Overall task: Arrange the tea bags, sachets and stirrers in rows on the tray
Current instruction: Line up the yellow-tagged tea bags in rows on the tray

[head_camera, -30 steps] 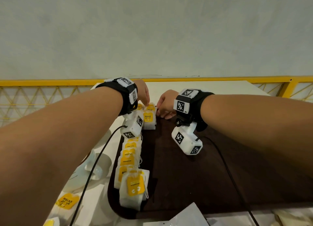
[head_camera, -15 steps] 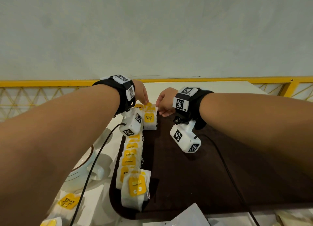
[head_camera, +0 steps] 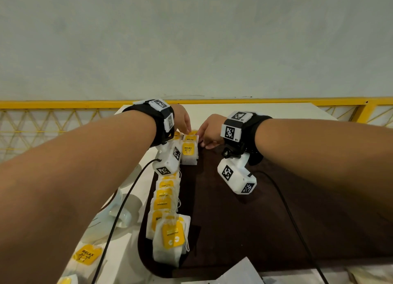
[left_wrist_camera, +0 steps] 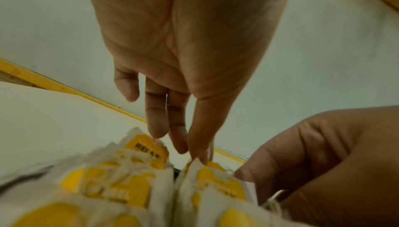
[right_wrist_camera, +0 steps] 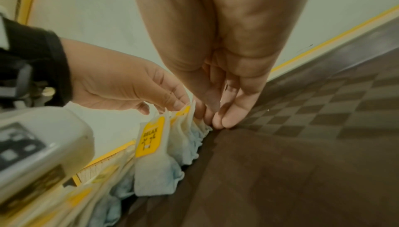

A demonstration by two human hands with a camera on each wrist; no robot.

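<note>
The tea bags [head_camera: 188, 150] stand pinched in left grip [head_camera: 182, 120], against right grip [head_camera: 209, 130].

A plain grey-green wall [head_camera: 191, 39] fills the upper half of the head view; under it a yellow rail [head_camera: 63, 104] runs across the whole frame, with a yellow lattice [head_camera: 32, 132] below it at the left and right edges. A white table top [head_camera: 276, 110] lies just under the rail in the middle; at lower left a white cup [head_camera: 120, 216] stands on a white saucer [head_camera: 133, 202], both partly hidden; at the bottom edge, a little right of centre, the corner of a white sheet [head_camera: 240, 272] points upward.
</note>
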